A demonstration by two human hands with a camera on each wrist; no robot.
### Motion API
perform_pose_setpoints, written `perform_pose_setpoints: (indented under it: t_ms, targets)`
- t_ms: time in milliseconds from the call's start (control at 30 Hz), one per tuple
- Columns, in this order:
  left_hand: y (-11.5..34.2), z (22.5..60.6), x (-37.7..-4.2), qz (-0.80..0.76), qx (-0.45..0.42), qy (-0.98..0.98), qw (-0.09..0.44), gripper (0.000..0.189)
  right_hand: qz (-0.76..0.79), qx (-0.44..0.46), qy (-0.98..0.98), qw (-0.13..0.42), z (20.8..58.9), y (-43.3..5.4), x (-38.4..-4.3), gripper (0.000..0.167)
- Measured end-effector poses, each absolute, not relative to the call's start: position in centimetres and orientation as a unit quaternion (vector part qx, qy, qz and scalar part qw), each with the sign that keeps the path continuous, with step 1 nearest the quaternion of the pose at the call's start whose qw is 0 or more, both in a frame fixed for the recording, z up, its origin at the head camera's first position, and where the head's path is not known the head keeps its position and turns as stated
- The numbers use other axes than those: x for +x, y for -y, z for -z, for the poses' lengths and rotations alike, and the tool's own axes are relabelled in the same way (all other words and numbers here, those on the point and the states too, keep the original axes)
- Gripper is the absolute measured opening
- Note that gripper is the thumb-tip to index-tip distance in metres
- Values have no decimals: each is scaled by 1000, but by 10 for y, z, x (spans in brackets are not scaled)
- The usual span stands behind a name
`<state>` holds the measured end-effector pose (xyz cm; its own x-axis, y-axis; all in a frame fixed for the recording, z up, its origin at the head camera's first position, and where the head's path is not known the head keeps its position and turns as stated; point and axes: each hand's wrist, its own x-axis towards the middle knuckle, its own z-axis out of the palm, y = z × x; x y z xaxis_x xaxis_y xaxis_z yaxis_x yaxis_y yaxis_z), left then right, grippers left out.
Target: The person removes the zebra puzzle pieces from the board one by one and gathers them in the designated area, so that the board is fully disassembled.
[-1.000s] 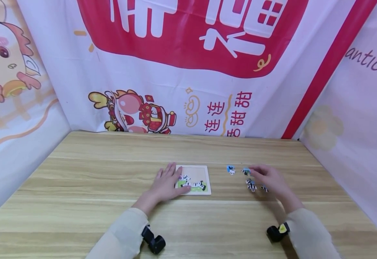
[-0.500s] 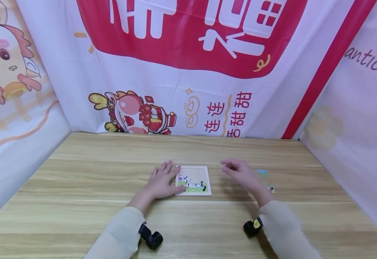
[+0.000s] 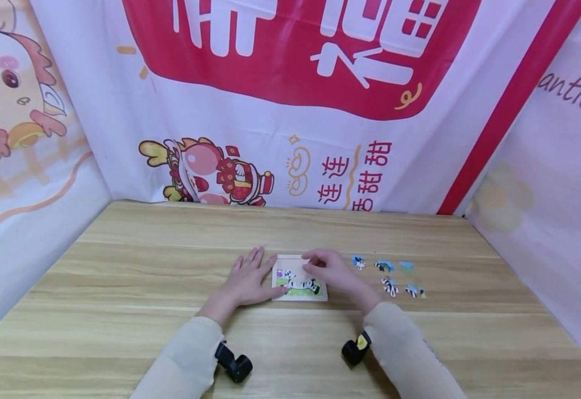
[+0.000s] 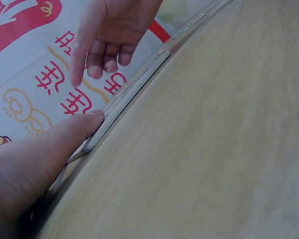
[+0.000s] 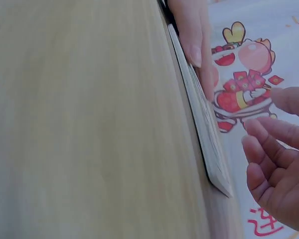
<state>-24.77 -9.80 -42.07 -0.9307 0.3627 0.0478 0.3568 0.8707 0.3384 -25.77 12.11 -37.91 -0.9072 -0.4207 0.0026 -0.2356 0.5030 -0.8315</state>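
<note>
We looked down at a person's two bare hands on a long, light-brown, wood-grained counter [image 3: 290, 343] before a white cloth backdrop with red printing [image 3: 270, 83]. Near the middle lay the piece of work: a thin, rectangular, pale-rimmed puzzle board [image 3: 292, 263], flat on the counter. Its lower part showed a green-and-white zebra picture [image 3: 300, 286]; its upper part was plain and light tan.

The left hand [image 3: 247, 282] was spread flat at the board's left side, thumb over the lower left part, gripping nothing. The right hand [image 3: 335, 271] hung above the board's right side, fingers loosely bent, thumb and forefinger apart; we saw nothing between them. To the right lay small, flat, irregular puzzle pieces [image 3: 390, 286] in blue, black and white, at least five, well apart from the board.

We judged the step in hand to be filling the board, with the upper part undone. To us, the next move called for steadying the board while the right hand pinched a loose piece.
</note>
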Motion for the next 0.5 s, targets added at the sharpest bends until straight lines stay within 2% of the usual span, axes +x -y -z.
perform_pose_setpoints:
  t_ms: [167, 500]
  targets:
    - [99, 420, -248, -164, 189, -968, 11, 87, 452, -233, -856, 95, 390, -109, -262, 30]
    - [100, 420, -247, -162, 191, -968, 18, 88, 419, -224, -877, 71, 407, -102, -263, 29]
